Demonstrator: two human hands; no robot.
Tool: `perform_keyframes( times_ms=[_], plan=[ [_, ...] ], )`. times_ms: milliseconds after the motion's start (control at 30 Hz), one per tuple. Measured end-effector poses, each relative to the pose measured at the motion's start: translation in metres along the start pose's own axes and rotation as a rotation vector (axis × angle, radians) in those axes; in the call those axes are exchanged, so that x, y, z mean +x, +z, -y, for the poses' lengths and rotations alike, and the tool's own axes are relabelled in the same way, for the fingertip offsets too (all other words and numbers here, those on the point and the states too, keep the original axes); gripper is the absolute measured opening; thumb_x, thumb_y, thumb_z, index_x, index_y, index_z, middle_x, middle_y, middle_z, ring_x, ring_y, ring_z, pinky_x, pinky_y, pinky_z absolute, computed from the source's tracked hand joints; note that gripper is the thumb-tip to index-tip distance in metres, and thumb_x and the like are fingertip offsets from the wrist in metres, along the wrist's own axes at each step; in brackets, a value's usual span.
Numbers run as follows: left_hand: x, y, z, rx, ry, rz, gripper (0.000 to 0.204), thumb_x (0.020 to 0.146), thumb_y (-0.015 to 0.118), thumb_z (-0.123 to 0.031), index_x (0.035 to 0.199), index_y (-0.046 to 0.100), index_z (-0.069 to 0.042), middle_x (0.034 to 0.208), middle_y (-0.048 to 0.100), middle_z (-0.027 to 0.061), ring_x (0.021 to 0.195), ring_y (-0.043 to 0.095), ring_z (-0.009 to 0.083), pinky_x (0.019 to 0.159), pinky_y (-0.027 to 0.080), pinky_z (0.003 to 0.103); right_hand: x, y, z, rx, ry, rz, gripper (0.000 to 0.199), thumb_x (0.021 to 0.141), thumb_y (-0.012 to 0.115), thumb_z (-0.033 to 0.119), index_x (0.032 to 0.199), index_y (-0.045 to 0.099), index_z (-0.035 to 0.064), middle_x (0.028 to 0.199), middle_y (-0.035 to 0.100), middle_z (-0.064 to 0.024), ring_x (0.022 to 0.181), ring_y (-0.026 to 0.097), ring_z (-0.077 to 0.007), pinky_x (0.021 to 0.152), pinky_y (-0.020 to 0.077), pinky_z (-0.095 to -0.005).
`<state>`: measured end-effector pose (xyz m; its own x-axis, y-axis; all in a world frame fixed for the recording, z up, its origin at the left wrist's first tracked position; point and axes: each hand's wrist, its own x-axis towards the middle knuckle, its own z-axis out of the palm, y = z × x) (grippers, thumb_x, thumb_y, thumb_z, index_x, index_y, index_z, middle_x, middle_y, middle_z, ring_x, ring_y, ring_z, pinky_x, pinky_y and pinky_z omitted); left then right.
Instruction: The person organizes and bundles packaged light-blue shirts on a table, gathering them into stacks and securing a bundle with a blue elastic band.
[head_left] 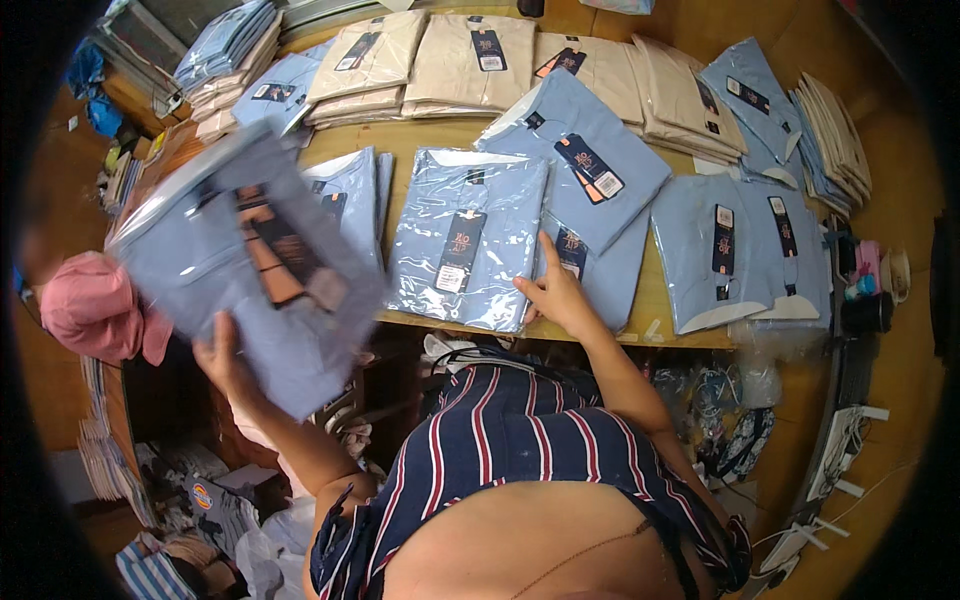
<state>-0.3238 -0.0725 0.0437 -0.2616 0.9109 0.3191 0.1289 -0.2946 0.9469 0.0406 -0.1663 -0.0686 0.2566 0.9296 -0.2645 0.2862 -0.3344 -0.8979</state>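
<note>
My left hand (224,358) is closed on the lower edge of a folded blue shirt (200,255) in a clear bag. Motion blurs this bagged shirt, raised and tilted at the left, with a dark and orange tag on its front. My right hand (562,298) rests at the right edge of another bagged blue shirt (425,215), which lies on the table (625,338). Its index finger is stretched out and its thumb lies apart on the plastic. Right of that hand, a bagged blue shirt (590,165) lies askew over another.
Stacks of bagged beige shirts (465,65) line the back of the table. More blue shirts (690,225) lie at the right. A pink cap (90,305) is at far left, beside the raised shirt. Power strips (840,450) with cables hang at the right.
</note>
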Motion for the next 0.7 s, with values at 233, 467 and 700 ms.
perform_keyframes(
  times_ms=[233,467,700],
  plan=[
    [-0.071,0.16,0.063,0.114,-0.526,0.551,0.039,0.073,0.054,-0.007,0.109,0.041,0.0,0.084,0.056,0.0095,0.075,0.052,0.0124,0.068,0.04,0.022,0.004,-0.056,-0.05,0.138,-0.143,-0.09,0.048,0.079,0.047,0.013,0.121,0.025,0.0028,0.066,0.056,-0.0151,0.05,0.052,-0.0142,0.05,0.0419,-0.0295],
    [-0.094,0.188,0.095,0.03,-0.54,0.548,0.03,0.076,0.048,-0.002,0.106,0.046,-0.003,0.077,0.058,0.0073,0.068,0.052,0.0089,0.06,0.04,0.02,-0.003,-0.069,-0.064,0.44,0.054,-0.037,0.038,0.083,0.038,0.009,0.12,0.03,0.0019,0.069,0.052,-0.0056,0.051,0.049,-0.0088,0.044,0.0407,-0.0218],
    [-0.093,0.19,0.108,0.105,-0.517,0.53,0.03,0.075,0.05,-0.005,0.105,0.047,-0.002,0.076,0.057,0.0065,0.066,0.05,0.0085,0.061,0.038,0.018,-0.006,-0.074,-0.051,0.514,0.123,-0.016,0.036,0.084,0.039,0.017,0.117,0.034,0.0035,0.072,0.053,-0.0055,0.051,0.048,-0.0086,0.043,0.0411,-0.0207]
  ],
)
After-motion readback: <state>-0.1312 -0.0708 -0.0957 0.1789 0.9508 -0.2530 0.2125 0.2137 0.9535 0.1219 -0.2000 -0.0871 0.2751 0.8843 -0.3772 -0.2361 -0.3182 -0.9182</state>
